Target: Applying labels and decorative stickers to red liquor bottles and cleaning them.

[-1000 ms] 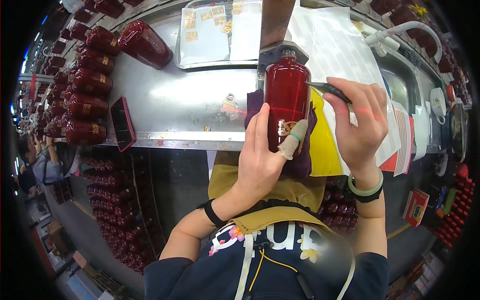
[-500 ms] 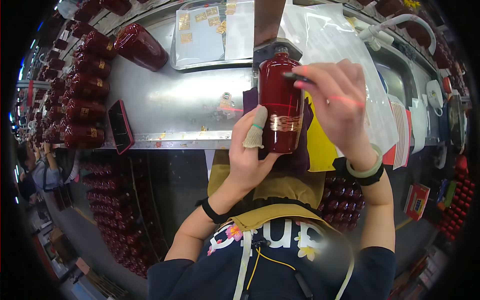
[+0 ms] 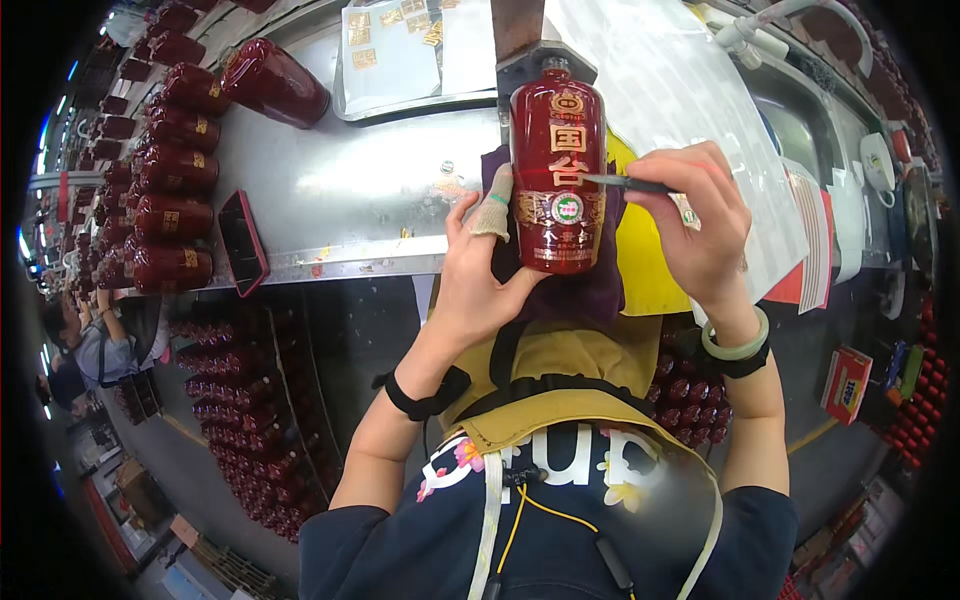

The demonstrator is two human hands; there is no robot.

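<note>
A dark red glass bottle (image 3: 558, 120) lies with its neck pointing away from me and its gold-lettered face up, bearing a round white-and-green emblem (image 3: 567, 208). My left hand (image 3: 480, 270) grips its lower left side, the thumb by the base; a knitted cloth sleeve (image 3: 492, 215) covers one finger. In my right hand (image 3: 700, 220) is a slim dark pointed tool (image 3: 640, 184), pinched like tweezers. Its tip meets the edge of a large gold character in the middle of the bottle. A small pale-and-gold piece (image 3: 688, 211) shows against the right fingers; how it is held is unclear.
Behind the bottle's neck stands a metal block (image 3: 590, 66). A tray (image 3: 400, 108) carries gold stickers on white sheets. Several red bottles (image 3: 175, 220) line the left, beside a red-edged phone (image 3: 243, 245). Yellow cloth (image 3: 645, 280), white sheeting and a sink (image 3: 790, 110) lie right.
The bottle has been turned, so its gold-lettered face shows instead of the plain side with a gold band. My right hand has brought the tool's tip lower, onto the lettering.
</note>
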